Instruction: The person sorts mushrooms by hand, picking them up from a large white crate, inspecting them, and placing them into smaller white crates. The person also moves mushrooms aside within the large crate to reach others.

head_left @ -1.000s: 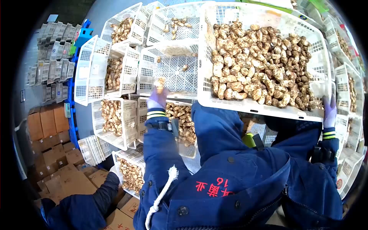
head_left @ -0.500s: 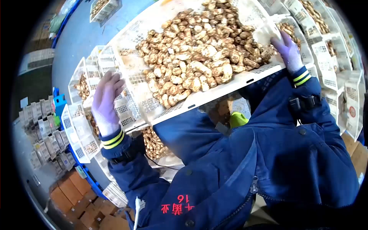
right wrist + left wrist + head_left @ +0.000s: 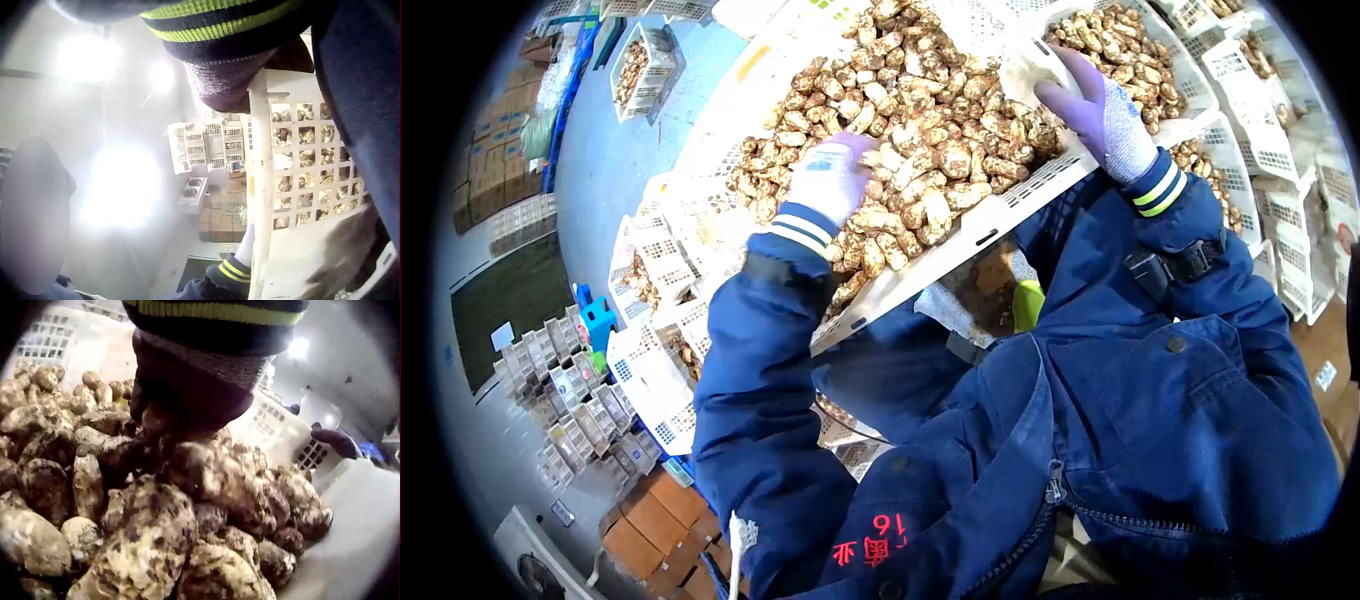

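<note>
Holding, head view: right hand (image 3: pixel 1100 110) curls over the far corner of the tilted crate (image 3: pixel 960 235); left hand (image 3: pixel 832 180) lies on the mushrooms (image 3: pixel 920 90) inside the crate.
Left wrist view: left hand sunk among mushrooms; pinching or flat, cannot tell.
Right wrist view: right hand clasps crate rim.
Risk: one-handed tilt may let the mushrooms slide over the crate's low edge.

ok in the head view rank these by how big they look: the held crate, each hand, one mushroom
1. crate
2. left hand and right hand, about alike, too close to rank
3. mushroom, smallest
</note>
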A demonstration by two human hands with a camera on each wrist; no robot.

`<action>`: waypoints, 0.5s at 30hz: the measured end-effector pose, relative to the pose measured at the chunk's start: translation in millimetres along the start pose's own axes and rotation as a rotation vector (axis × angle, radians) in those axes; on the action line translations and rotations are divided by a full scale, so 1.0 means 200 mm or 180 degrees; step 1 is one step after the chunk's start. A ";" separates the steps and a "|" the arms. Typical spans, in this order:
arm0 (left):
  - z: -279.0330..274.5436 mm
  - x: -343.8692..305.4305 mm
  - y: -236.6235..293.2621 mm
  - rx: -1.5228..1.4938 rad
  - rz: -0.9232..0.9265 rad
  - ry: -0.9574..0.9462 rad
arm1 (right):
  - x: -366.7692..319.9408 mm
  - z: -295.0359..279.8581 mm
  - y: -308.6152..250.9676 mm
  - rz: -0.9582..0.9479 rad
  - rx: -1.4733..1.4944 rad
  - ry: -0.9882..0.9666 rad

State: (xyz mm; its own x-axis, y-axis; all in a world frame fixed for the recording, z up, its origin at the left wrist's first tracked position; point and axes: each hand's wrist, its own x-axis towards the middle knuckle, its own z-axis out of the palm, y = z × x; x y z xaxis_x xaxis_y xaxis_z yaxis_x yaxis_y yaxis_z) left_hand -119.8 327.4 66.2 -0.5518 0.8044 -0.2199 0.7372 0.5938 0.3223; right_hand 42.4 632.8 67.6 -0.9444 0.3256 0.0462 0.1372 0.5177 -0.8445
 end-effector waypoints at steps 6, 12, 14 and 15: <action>-0.30 -0.30 -0.20 -0.3310 -0.1575 0.1048 | 0.00 -0.01 0.02 -0.0447 -0.0219 0.0032; -0.28 -0.41 -0.31 -0.3028 -0.2155 0.1185 | -0.01 -0.01 -0.02 -0.0121 -0.0083 0.0005; -0.28 -0.33 -0.20 -0.2500 -0.2238 0.1021 | -0.01 -0.01 0.02 -0.0190 -0.0168 0.0092; -0.23 -0.30 -0.28 -0.2319 -0.1717 0.0637 | 0.00 -0.01 0.03 -0.0084 -0.0124 0.0078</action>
State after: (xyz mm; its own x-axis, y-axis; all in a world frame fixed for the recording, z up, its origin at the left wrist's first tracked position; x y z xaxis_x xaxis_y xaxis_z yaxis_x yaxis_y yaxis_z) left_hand -144.8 245.1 103.5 -0.8558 0.3643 -0.3673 -0.0283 0.6759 0.7365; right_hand 44.1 636.3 63.9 -0.9403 0.3305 0.0815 0.1244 0.5565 -0.8215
